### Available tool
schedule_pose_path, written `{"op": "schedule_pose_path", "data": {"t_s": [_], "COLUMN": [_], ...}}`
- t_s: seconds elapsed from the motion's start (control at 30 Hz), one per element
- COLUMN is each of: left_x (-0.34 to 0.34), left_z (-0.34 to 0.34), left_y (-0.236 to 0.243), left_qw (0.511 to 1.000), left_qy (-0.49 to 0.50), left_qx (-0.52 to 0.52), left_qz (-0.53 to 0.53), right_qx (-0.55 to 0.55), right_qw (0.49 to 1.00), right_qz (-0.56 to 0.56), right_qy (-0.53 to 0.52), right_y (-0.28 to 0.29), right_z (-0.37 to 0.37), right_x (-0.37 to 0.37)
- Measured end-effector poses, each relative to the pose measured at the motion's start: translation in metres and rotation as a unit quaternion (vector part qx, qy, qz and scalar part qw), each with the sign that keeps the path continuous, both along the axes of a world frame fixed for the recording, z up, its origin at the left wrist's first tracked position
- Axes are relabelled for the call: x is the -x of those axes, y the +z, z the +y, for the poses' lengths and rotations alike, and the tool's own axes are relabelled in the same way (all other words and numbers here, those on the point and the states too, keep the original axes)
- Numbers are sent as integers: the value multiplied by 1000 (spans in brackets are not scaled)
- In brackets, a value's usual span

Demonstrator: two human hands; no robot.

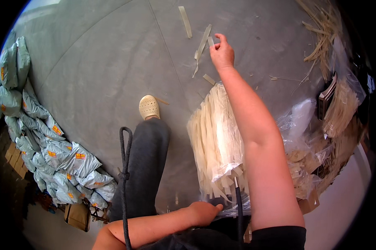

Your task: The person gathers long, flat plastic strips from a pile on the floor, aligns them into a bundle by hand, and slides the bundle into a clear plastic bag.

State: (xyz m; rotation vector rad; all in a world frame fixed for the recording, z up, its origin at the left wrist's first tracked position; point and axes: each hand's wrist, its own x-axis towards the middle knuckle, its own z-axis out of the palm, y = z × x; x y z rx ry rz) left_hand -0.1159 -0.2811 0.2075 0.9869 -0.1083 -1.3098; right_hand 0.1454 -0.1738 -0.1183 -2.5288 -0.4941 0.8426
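A short pale strip (210, 42) is pinched in my right hand (222, 53), which reaches far forward over the floor. Right by those fingers, a longer pale strip (202, 45) lies on the concrete. Below my right forearm sits a thick bundle of flat cream strips (213, 137), partly wrapped in clear plastic; the forearm covers its right side. At the bundle's near end, my left hand (204, 213) is curled at the edge of the clear plastic bag (234, 209), thumb toward it. Most of its fingers are hidden.
Grey-silver filled packages (54, 154) are heaped along the left. On the right are plastic-wrapped strips (340, 108) and a loose strip pile (323, 39). Another strip (185, 22) lies on the far floor. My foot in a cream clog (148, 107) stands at centre. A dark cord (123, 179) hangs in front.
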Motion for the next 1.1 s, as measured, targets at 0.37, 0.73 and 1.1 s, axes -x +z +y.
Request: {"op": "schedule_pose_path", "data": {"t_s": [0.37,0.73,1.1], "left_x": [8,9,0], "left_z": [20,43,61], "left_y": [3,7,8], "left_qw": [998,996,965], "left_qy": [57,82,243], "left_qx": [30,23,16], "left_qz": [-15,-20,-98], "right_qx": [111,182,-217], "right_qw": [994,962,918], "right_qz": [-3,-70,332], "right_qy": [18,192,21], "right_y": [-8,-17,263], "right_z": [84,99,5], "right_x": [31,37,-7]}}
